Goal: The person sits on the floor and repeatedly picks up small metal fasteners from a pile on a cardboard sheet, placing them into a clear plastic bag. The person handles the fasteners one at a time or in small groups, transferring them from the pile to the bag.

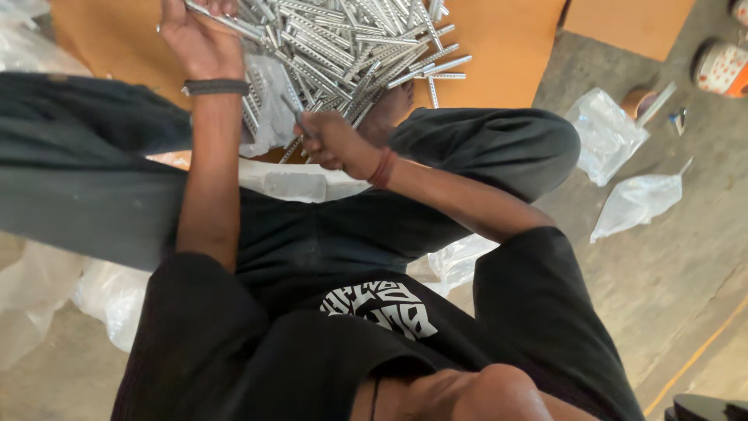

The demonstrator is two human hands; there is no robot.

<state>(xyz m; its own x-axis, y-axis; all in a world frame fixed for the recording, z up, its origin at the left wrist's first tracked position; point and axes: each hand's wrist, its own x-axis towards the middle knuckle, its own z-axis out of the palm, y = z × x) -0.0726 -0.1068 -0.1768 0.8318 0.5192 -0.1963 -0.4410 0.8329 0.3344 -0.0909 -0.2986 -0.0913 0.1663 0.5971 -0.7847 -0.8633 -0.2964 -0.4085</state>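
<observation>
A big heap of thin silver metal strips (pixel 351 43) lies on brown cardboard (pixel 499 47) in front of my crossed legs. My left hand (pixel 199 39), with a dark band on its wrist, is closed around a few of the metal strips at the top left of the heap. Closer to my body, my right hand (pixel 331 140), a red thread around its wrist, pinches one thin strip at the heap's near edge. A clear plastic bag (pixel 269 117) lies between the two hands, partly under the strips.
Several empty clear plastic bags (pixel 604 132) lie on the concrete floor at the right, and more plastic (pixel 47 281) bunches at the left. A patterned shoe (pixel 721 66) sits at the top right. My dark trousers (pixel 483 140) flank the heap.
</observation>
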